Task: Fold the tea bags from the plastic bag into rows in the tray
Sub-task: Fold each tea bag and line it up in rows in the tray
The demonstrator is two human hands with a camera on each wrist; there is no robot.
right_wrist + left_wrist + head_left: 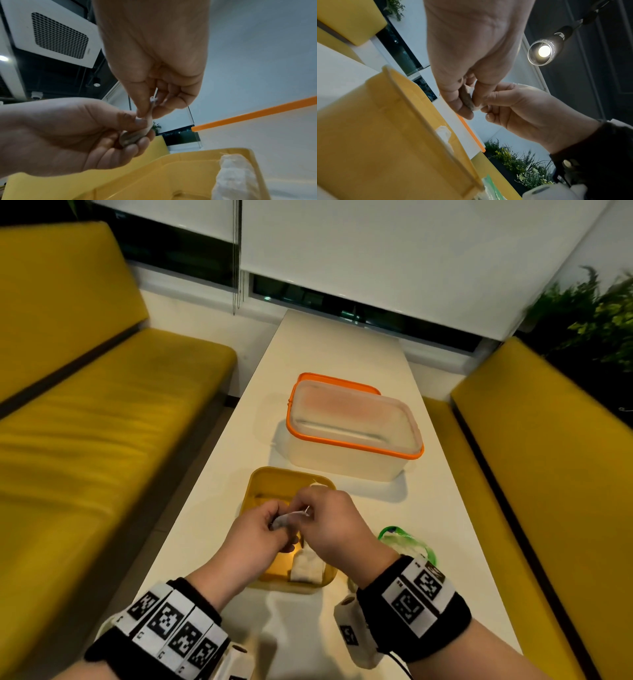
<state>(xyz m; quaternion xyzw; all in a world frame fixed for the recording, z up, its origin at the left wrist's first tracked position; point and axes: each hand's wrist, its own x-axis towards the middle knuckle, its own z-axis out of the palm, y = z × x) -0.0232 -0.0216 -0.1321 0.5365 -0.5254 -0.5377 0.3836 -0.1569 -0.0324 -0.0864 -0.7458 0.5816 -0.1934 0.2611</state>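
Observation:
Both hands meet above the yellow tray [255, 484] and work on one tea bag [282, 520]. My left hand [265, 525] pinches the grey-brown body of the tea bag [130, 138] between thumb and fingers. My right hand [310, 513] pinches its white upper end [150, 108], string end up. In the left wrist view the tea bag [468, 98] sits squeezed between both hands' fingertips. White folded tea bags [306, 568] lie in the tray's near right corner. The plastic bag [407, 542] with a green zip edge lies right of the tray, partly behind my right wrist.
A clear plastic box [352, 433] with an orange rim stands beyond the tray on the long white table [342, 350], an orange lid behind it. Yellow benches [102, 422] run along both sides. Plants [589, 313] stand at the far right.

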